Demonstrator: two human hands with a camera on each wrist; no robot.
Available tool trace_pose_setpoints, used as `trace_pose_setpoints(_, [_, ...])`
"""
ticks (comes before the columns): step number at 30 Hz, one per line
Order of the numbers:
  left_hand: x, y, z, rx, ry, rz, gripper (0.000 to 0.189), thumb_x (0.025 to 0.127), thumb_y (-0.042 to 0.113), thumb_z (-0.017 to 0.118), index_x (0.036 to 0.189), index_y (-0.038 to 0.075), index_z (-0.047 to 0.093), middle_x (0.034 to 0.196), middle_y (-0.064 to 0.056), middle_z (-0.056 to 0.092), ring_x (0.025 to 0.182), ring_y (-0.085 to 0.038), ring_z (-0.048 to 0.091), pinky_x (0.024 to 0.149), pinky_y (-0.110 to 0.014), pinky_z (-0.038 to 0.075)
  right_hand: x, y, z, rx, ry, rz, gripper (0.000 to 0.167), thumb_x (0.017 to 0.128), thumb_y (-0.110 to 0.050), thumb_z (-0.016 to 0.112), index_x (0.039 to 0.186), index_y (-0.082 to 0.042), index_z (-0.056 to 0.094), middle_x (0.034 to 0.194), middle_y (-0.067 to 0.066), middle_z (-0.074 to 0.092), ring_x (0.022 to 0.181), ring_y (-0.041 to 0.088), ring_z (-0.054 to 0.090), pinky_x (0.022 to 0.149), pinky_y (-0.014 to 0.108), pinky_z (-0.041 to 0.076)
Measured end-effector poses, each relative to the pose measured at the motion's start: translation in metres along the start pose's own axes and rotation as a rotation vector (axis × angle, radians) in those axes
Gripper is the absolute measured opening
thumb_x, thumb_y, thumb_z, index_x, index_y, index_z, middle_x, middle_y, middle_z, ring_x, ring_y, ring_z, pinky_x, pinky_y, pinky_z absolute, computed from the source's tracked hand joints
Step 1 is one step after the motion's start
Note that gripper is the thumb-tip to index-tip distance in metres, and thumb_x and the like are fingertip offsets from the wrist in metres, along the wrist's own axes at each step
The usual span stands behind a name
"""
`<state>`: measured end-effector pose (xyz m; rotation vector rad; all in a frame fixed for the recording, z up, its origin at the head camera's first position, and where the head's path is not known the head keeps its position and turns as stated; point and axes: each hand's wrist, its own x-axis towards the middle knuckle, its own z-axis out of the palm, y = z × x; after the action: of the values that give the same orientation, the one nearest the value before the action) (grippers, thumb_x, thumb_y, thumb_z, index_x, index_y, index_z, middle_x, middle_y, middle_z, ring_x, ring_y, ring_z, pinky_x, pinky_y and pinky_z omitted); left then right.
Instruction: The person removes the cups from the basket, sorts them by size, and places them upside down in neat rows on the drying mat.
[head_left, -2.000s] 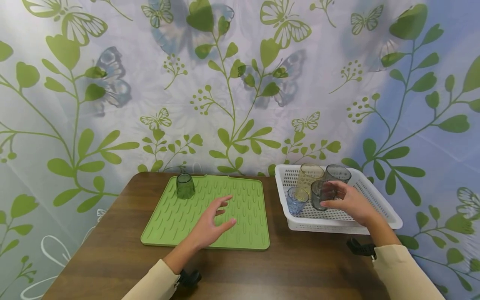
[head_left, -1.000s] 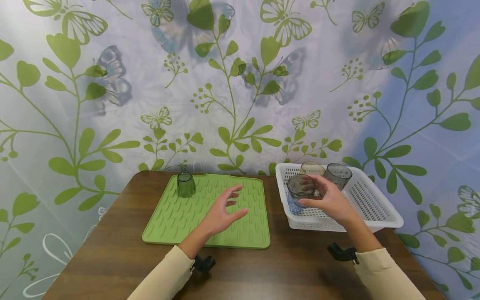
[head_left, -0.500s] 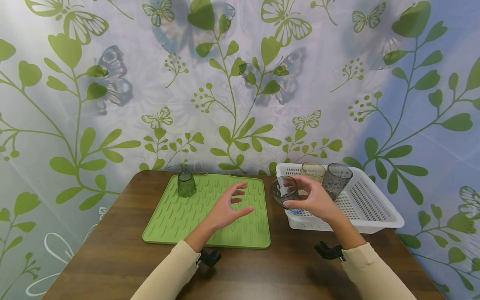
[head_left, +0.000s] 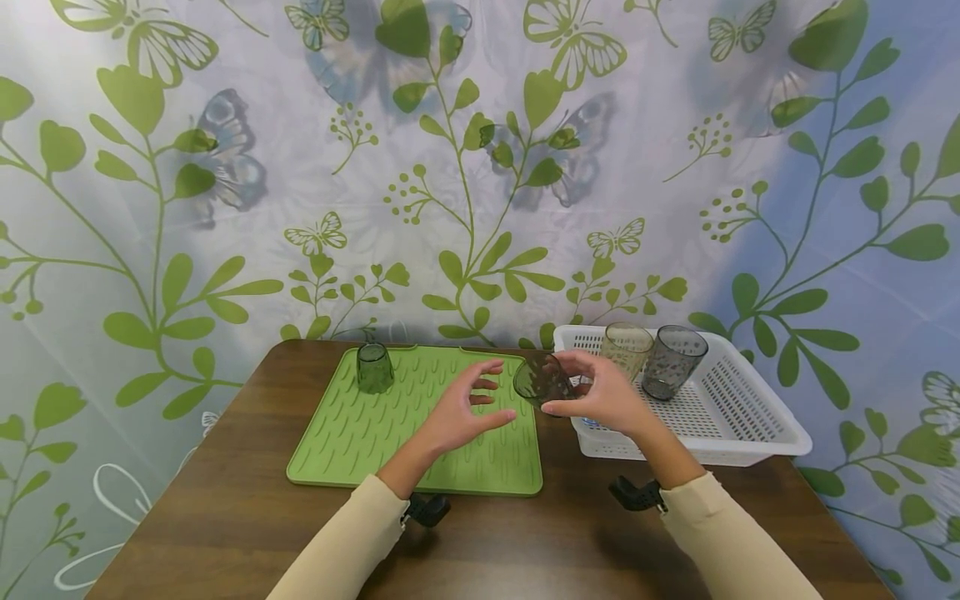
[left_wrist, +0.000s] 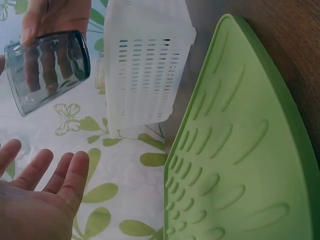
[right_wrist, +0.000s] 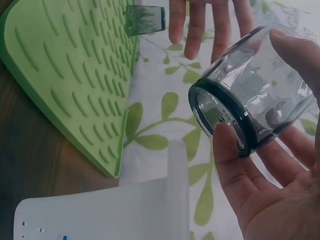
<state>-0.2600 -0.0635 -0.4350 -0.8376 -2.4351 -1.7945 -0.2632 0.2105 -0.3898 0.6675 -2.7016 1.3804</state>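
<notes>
A dark grey drinking glass (head_left: 542, 382) is held in my right hand (head_left: 603, 394), tilted in the air between the green mat and the white basket. In the right wrist view, thumb and fingers wrap the glass (right_wrist: 260, 85), its thick base facing the camera. My left hand (head_left: 463, 408) hovers above the green drying mat (head_left: 337, 450), fingers spread and apart from the glass. The left wrist view shows that hand (left_wrist: 40, 200) palm up with nothing in it. At the mat's back left corner a green glass (head_left: 374, 368) stands upside down.
The white perforated basket (head_left: 750, 417) on the right holds a yellowish glass (head_left: 627, 346) and a grey glass (head_left: 675, 362). A blue glass there is mostly hidden behind my right hand. Brown wooden table (head_left: 495, 542) lies in front; a patterned cloth (head_left: 480, 167) hangs behind.
My right hand took the dark grey glass up out of the basket and carried it left, toward the mat. My left hand has shifted to the right over the mat.
</notes>
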Motion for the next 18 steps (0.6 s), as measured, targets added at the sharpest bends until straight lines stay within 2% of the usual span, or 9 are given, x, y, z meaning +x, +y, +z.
trace_pose_setpoints(3, [0.002,0.002,0.001,0.007,0.001,0.001,0.076,0.089,0.029,0.082,0.154,0.028,0.042,0.150,-0.001,0.050,0.132,-0.023,0.057,0.108,-0.042,0.051,0.003,-0.001,0.002,-0.009,-0.006,-0.021,0.078,0.076,-0.033,0.092,0.142,-0.008,0.058,0.133,0.013,0.067,0.120,0.030,0.063,0.090,0.045,0.057])
trace_pose_setpoints(8, [0.005,0.003,0.003,0.016,-0.017,0.015,0.078,0.090,0.033,0.081,0.156,0.023,0.040,0.152,-0.008,0.048,0.130,-0.024,0.058,0.107,-0.041,0.052,0.008,0.000,0.004,-0.031,-0.033,-0.034,0.074,0.076,-0.034,0.093,0.139,-0.011,0.061,0.131,0.011,0.068,0.119,0.029,0.064,0.087,0.039,0.058])
trace_pose_setpoints(12, [0.008,0.006,0.005,0.012,-0.032,0.009,0.081,0.089,0.035,0.080,0.157,0.022,0.038,0.153,-0.009,0.046,0.129,-0.025,0.059,0.106,-0.041,0.053,0.011,0.001,0.005,-0.054,-0.059,-0.043,0.074,0.075,-0.034,0.093,0.138,-0.012,0.061,0.132,0.008,0.067,0.121,0.029,0.063,0.090,0.041,0.059])
trace_pose_setpoints(18, [0.011,0.009,0.007,-0.006,-0.049,0.018,0.079,0.091,0.030,0.080,0.157,0.018,0.039,0.153,-0.010,0.045,0.128,-0.030,0.058,0.104,-0.043,0.054,0.014,0.001,0.008,-0.061,-0.108,-0.088,0.074,0.077,-0.032,0.092,0.139,-0.007,0.060,0.132,0.012,0.066,0.121,0.034,0.063,0.092,0.047,0.059])
